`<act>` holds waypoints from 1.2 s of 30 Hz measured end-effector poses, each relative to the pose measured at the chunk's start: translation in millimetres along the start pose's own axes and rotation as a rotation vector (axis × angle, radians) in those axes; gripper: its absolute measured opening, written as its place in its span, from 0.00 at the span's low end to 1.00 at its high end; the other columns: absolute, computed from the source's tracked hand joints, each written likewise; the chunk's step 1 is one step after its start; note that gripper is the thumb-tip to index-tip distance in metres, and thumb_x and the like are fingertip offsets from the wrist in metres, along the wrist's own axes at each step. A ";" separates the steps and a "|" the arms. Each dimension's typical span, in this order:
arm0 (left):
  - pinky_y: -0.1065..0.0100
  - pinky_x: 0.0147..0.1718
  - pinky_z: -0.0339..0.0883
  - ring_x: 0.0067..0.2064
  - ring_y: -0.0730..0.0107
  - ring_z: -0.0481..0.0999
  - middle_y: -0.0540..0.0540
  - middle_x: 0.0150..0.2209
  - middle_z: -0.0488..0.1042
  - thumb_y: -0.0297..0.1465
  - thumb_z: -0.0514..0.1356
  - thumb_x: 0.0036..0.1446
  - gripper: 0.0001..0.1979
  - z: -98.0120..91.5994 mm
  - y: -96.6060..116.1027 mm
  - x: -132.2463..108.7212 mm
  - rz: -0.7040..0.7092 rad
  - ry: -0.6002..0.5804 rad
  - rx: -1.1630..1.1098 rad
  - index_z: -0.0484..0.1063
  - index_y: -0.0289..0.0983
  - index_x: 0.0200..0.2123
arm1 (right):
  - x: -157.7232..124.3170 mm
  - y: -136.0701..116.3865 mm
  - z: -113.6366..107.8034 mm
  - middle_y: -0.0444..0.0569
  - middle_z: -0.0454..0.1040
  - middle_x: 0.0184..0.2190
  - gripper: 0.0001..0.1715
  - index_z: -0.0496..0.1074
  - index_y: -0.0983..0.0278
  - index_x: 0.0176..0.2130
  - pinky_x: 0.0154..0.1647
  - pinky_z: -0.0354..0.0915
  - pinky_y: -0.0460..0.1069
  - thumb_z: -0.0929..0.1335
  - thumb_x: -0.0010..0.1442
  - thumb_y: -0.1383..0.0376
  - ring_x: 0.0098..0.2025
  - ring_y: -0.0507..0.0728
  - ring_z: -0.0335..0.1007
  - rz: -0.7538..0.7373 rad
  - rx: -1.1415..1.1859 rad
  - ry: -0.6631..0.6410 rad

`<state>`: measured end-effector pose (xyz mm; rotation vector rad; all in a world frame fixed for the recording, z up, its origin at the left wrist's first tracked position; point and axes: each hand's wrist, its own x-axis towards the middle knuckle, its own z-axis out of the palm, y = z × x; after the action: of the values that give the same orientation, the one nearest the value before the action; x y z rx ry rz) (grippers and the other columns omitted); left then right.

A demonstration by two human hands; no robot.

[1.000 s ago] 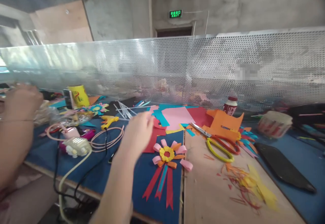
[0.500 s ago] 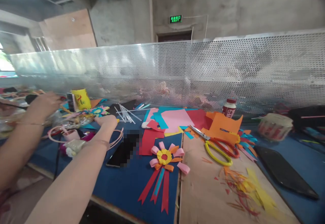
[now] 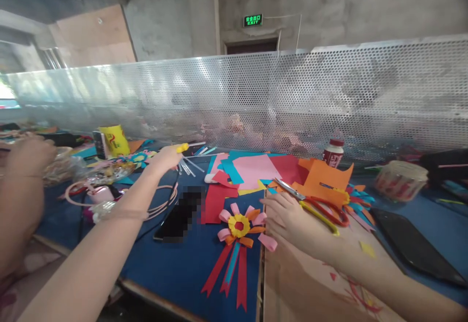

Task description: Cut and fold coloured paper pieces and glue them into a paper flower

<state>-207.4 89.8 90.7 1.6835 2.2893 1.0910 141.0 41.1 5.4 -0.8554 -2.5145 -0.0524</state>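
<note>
My left hand [image 3: 166, 160] is closed around a yellow tool with a thin metal tip, which looks like a hot glue gun [image 3: 183, 147]. A black cord hangs below this hand. Palm down and fingers apart, my right hand [image 3: 290, 217] is over the brown board beside a paper flower [image 3: 239, 225]. The flower has a yellow ring centre, pink and orange loops, and red and blue tails. Scissors [image 3: 318, 210] with red and yellow handles lie just beyond my right hand, partly covered by the forearm. Translucent sticks [image 3: 187, 167] lie near the left hand.
Coloured paper sheets [image 3: 256, 171] lie at the back, near a red-capped bottle [image 3: 333, 151]. A phone [image 3: 179, 217] lies left of the flower, a black slab [image 3: 417, 246] at right. A jar [image 3: 401, 180] stands behind it. A co-worker's hand [image 3: 29, 156] is far left. A perforated metal screen [image 3: 234, 98] borders the table.
My left hand has lifted and moved right with the yellow tool now showing in it. My right hand has come in over the board from the right. The co-worker's hand moved left.
</note>
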 end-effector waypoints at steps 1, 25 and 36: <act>0.61 0.28 0.61 0.23 0.59 0.72 0.48 0.09 0.61 0.28 0.57 0.46 0.15 2.9 11.2 -2.9 0.010 -0.022 -0.031 0.60 0.35 0.11 | 1.1 2.5 12.4 0.55 0.69 0.46 0.18 0.67 0.64 0.47 0.47 0.60 0.58 0.63 0.56 0.65 0.48 0.61 0.61 0.036 0.016 -0.004; 0.73 0.25 0.59 0.24 0.76 0.63 0.54 0.23 0.63 0.37 0.53 0.55 0.09 110.4 54.3 -106.2 0.147 -0.143 -0.925 0.58 0.37 0.34 | -9.4 42.0 6.9 0.51 0.71 0.45 0.17 0.65 0.59 0.49 0.48 0.58 0.57 0.61 0.60 0.62 0.48 0.59 0.63 0.084 0.046 -0.161; 0.72 0.26 0.59 0.25 0.76 0.64 0.54 0.24 0.63 0.38 0.52 0.56 0.09 105.0 53.3 -110.4 0.108 -0.205 -0.905 0.58 0.38 0.33 | 27.8 8.4 18.2 0.50 0.67 0.44 0.09 0.72 0.60 0.29 0.49 0.59 0.59 0.64 0.56 0.61 0.50 0.60 0.58 0.359 0.218 -0.140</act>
<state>-73.4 52.3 9.1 1.4218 1.2516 1.5498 119.0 67.0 1.0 -1.2358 -2.3925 0.4038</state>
